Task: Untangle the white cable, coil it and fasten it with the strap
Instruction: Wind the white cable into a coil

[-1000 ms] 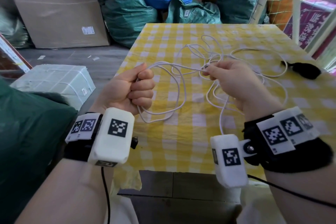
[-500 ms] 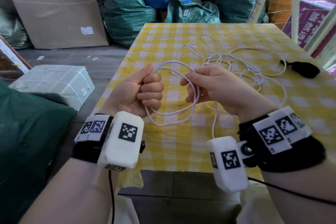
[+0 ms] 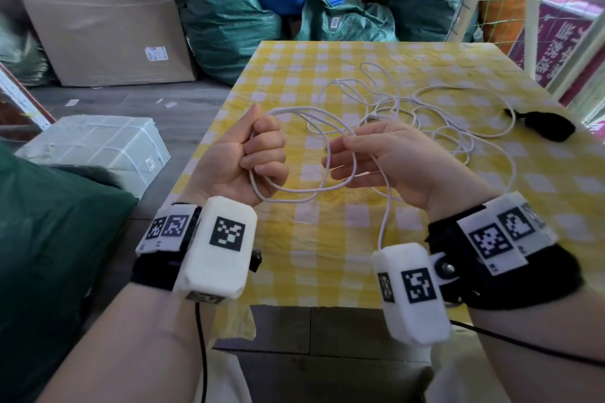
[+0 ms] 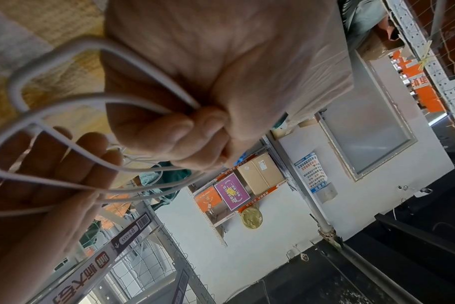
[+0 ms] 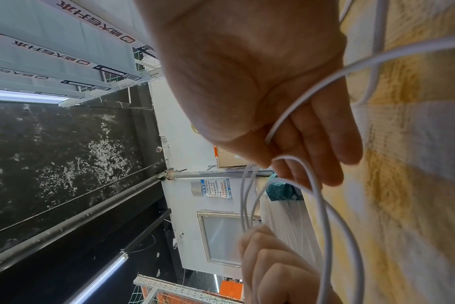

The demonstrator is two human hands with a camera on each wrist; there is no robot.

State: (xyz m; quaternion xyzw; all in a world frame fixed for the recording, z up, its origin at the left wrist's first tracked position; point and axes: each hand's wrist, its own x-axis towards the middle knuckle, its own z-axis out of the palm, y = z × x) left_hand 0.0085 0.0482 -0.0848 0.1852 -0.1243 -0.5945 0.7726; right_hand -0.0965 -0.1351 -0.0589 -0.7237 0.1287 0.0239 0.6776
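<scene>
The white cable (image 3: 294, 109) lies partly tangled on the yellow checked table (image 3: 327, 271). My left hand (image 3: 262, 154) is a fist over the table's near left, gripping a couple of cable loops that hang below it. In the left wrist view the cable (image 4: 14, 88) bends out of the left hand (image 4: 195, 133). Just to the right, my right hand (image 3: 347, 154) pinches a strand between thumb and fingers. The right wrist view shows the cable (image 5: 324, 216) running across the right hand (image 5: 299, 144). The black strap (image 3: 543, 124) lies at the right edge of the table.
Green and blue sacks (image 3: 229, 10) and a large cardboard box (image 3: 98, 16) stand beyond the table's far edge. A wrapped white parcel (image 3: 95, 150) sits on the floor at the left. A wire shelf rack (image 3: 556, 10) stands at the right.
My right hand has moved left to the left hand, bringing a strand with it. The loops hanging from my left fist have grown, and less slack cable lies spread on the table.
</scene>
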